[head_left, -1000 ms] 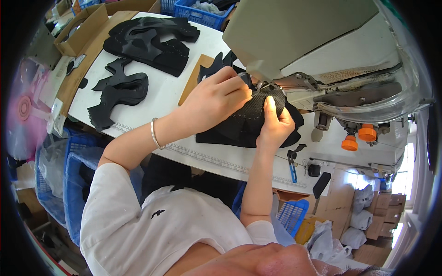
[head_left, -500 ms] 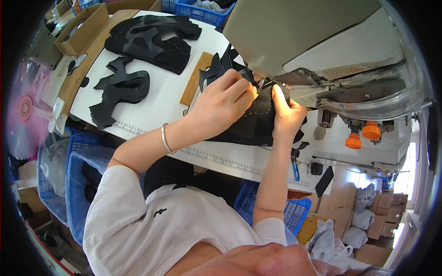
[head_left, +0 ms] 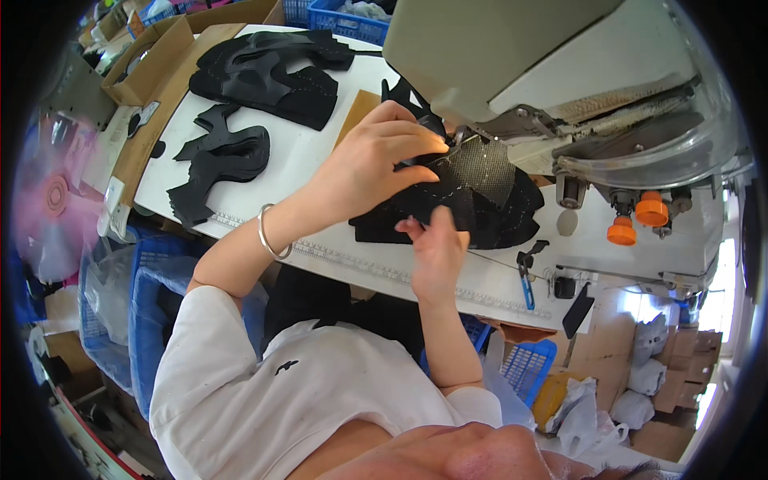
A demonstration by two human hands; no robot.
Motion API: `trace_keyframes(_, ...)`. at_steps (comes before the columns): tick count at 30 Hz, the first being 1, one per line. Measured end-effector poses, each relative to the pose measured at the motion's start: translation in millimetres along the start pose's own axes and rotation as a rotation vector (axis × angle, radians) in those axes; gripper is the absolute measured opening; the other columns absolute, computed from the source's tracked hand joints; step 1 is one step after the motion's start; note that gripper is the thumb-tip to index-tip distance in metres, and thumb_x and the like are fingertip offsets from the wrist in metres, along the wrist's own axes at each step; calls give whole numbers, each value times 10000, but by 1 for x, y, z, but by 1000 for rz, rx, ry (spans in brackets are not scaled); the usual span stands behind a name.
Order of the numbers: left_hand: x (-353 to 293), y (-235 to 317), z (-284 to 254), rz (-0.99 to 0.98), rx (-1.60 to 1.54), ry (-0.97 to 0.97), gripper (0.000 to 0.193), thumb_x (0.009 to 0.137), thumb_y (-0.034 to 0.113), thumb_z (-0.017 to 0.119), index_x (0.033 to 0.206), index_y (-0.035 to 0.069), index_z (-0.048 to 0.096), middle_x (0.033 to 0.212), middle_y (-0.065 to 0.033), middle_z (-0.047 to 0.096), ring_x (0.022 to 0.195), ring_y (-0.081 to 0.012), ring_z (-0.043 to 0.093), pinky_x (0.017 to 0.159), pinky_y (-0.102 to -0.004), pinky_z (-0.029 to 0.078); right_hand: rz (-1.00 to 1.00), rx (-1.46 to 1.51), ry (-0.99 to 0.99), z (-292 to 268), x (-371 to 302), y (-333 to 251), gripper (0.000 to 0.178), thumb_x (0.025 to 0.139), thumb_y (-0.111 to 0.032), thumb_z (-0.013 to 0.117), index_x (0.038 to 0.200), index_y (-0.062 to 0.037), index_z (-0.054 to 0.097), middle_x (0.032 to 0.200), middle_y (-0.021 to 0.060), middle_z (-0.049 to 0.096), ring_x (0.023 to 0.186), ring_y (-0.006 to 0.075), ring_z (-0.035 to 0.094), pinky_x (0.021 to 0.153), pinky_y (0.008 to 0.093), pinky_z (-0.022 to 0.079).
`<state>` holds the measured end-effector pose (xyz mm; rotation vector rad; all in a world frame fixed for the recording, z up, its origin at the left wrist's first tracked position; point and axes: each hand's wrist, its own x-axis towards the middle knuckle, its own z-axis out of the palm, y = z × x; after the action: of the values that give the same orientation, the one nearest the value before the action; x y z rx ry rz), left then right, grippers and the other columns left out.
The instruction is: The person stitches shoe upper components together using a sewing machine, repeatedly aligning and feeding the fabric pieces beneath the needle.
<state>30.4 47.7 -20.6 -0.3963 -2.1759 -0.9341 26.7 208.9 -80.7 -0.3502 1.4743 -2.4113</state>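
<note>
Black shoe-upper fabric (head_left: 500,216) with a mesh patch (head_left: 484,172) lies under the head of a sewing machine (head_left: 480,60). My left hand (head_left: 372,156), a bangle on its wrist, hovers at the left of the fabric beside the needle area. Its thumb and index finger are apart, with no object visible between them. Over the fabric's near part is my right hand (head_left: 438,254), its fingers loosely bent, spread and slightly blurred. Nothing shows in it. Whether either hand touches the fabric is hard to see.
Stacked black cut pieces (head_left: 268,80) and a smaller stack (head_left: 228,152) lie on the white table left. A blue-handled cutter (head_left: 526,280) rests near the right front edge. Orange knobs (head_left: 622,232) jut from the machine. Blue crates (head_left: 152,320) stand below.
My right hand has let go of the mesh part and moved left and toward me. My left fingers have opened from a pinch. More of the mesh patch shows.
</note>
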Motion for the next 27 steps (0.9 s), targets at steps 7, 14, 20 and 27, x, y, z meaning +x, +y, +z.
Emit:
trace_keyframes(7,1,-3,-3,187,140,-33,307,691,48,747,996,19,723,999,-42,703,871,-211,577,743,-295,528,3,82,89,29,15,-1,166,966,-135,571,1035,13,599,886,58,610,641,112,592,570,272,544)
trace_keyframes(14,3,-6,2,325,309,-25,412,532,71,709,934,-9,674,964,-40,640,911,-211,574,788,-307,531,-123,-93,118,36,16,9,246,983,-171,558,1072,52,611,837,63,652,584,130,625,542,256,534)
trace_keyframes(20,5,-11,0,388,275,-56,404,528,88,690,918,-11,656,969,-44,628,934,-219,570,826,-318,518,-223,-120,161,44,16,20,212,969,-162,576,1044,31,622,876,67,644,627,131,622,495,262,528)
trace_keyframes(27,2,-12,2,422,236,-8,437,546,118,696,952,-39,666,968,-85,637,861,-249,573,746,-345,519,-275,-162,168,45,17,17,163,958,-120,579,989,35,621,813,58,635,599,107,594,491,239,511)
